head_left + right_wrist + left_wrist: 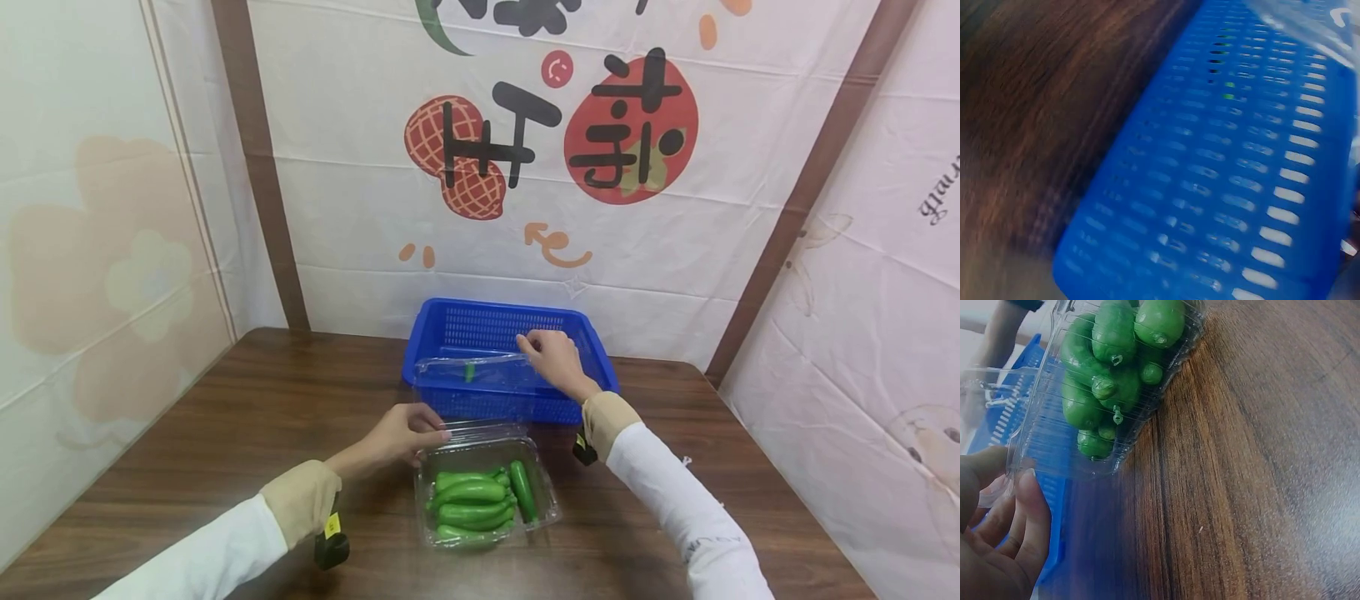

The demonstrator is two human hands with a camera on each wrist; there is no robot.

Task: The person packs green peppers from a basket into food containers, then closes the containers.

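A clear plastic clamshell box (551, 508) stands open on the table with several long, smooth green vegetables (471, 493) inside, like small cucumbers. Its raised lid (495, 371) leans back over the front of a blue basket (427, 333). My left hand (401, 433) pinches the box's back left corner by the hinge; thumb and fingertips lie on the plastic edge in the left wrist view. At the lid's upper right corner, my right hand (555, 358) holds the edge between thumb and curled fingers. The right wrist view shows the basket's slotted wall (1210, 169), not the hand.
A small green piece (469, 372) shows through the lid, inside the basket. The basket sits at the back of the brown wooden table (262, 400), close to a printed white cloth wall (337, 208). More cloth hangs on both sides.
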